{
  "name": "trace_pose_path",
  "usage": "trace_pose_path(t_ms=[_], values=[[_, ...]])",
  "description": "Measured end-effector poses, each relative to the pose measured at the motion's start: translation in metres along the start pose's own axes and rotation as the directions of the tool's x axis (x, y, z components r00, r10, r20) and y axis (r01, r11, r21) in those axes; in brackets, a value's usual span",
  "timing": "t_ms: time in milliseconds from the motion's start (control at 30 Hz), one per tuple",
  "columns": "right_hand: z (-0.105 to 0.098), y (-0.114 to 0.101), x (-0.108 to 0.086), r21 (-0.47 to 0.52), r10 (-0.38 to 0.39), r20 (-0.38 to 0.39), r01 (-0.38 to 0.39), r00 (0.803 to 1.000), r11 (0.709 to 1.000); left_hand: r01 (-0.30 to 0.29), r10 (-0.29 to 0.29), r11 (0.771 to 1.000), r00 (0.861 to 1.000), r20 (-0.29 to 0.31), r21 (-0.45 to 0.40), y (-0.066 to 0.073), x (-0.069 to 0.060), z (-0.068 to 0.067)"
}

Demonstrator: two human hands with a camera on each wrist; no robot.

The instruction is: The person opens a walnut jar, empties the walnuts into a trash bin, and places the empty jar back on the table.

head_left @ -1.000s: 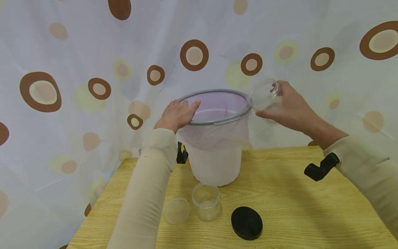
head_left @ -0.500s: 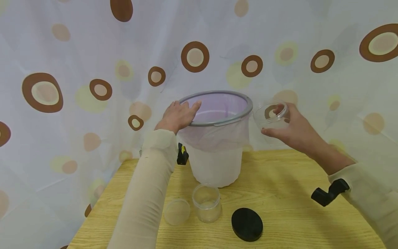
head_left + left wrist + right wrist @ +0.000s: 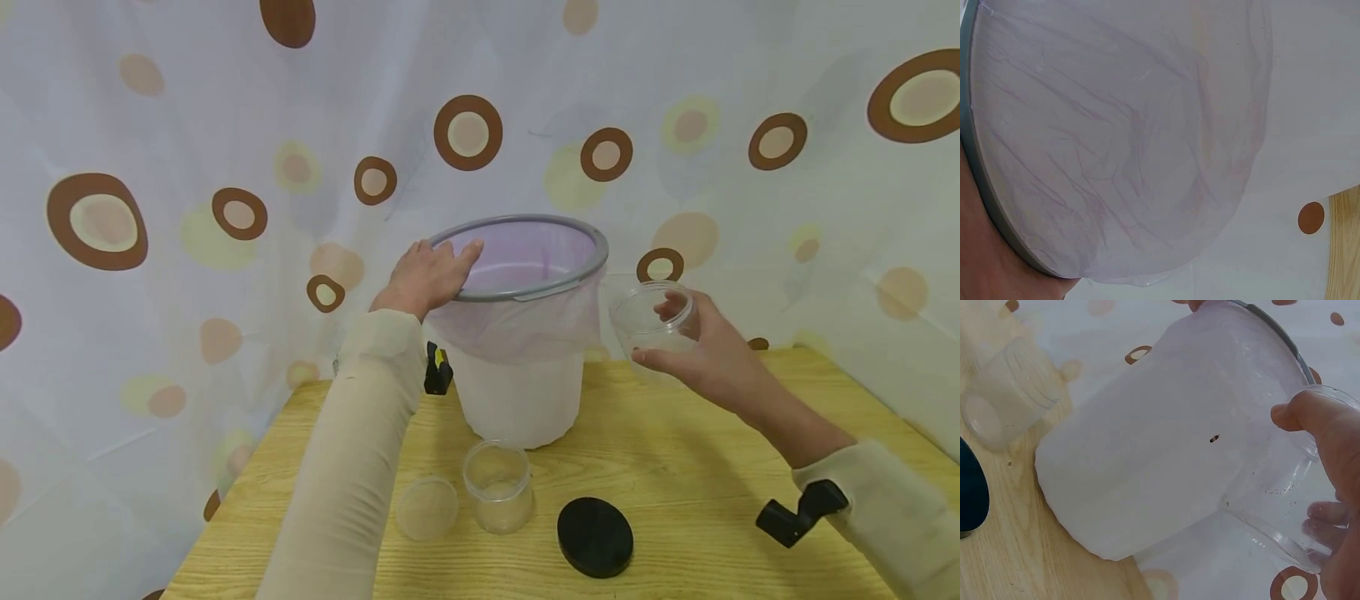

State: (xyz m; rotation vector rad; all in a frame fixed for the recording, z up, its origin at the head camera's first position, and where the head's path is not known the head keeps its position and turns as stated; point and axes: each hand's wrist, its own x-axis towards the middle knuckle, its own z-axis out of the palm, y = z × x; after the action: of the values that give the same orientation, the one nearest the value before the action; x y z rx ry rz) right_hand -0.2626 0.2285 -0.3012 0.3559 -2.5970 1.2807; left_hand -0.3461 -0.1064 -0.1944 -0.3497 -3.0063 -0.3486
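My left hand (image 3: 426, 279) holds the left side of a white trash bin (image 3: 521, 396) by its grey rim (image 3: 555, 287); some fingers are hidden. A translucent purplish bag (image 3: 1116, 125) lines the bin and hangs over its outside. To the right of the bin, my right hand (image 3: 723, 354) grips a clear plastic jar (image 3: 648, 329) without a lid, its mouth facing up at a slight tilt. Small dark specks cling to the jar's wall (image 3: 1272, 487) in the right wrist view. The jar is held above the table.
On the wooden table (image 3: 690, 517) stand a second clear jar (image 3: 498, 500), a clear round lid (image 3: 426, 508) to its left and a black round lid (image 3: 595, 537) to its right. Behind the table hangs a white curtain (image 3: 525, 50) with brown and yellow circles.
My right hand has lowered the jar from beside the bin's rim and turned it more upright. The left hand stays on the rim, and the bin has not moved.
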Motion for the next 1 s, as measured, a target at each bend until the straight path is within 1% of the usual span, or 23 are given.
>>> trace_pose_path(t_ms=[300,600,833,1000], values=[[0.016,0.022,-0.014,0.019,0.053,0.038,-0.054,0.998,0.998,0.0,0.0,1.0,1.0,-0.002,0.0,-0.001,0.0,0.0],[0.031,0.042,-0.022,0.056,0.064,0.062,-0.068,0.996,0.996,0.0,0.0,1.0,1.0,-0.002,-0.003,0.0,-0.002,-0.001],[0.042,0.058,-0.03,0.048,0.073,0.077,-0.077,0.994,0.996,-0.004,0.004,1.0,1.0,0.001,-0.005,0.0,-0.001,0.0],[0.051,0.067,-0.033,0.059,0.09,0.096,-0.096,0.991,0.994,-0.002,0.002,1.0,1.0,-0.006,-0.001,-0.001,0.0,0.001]])
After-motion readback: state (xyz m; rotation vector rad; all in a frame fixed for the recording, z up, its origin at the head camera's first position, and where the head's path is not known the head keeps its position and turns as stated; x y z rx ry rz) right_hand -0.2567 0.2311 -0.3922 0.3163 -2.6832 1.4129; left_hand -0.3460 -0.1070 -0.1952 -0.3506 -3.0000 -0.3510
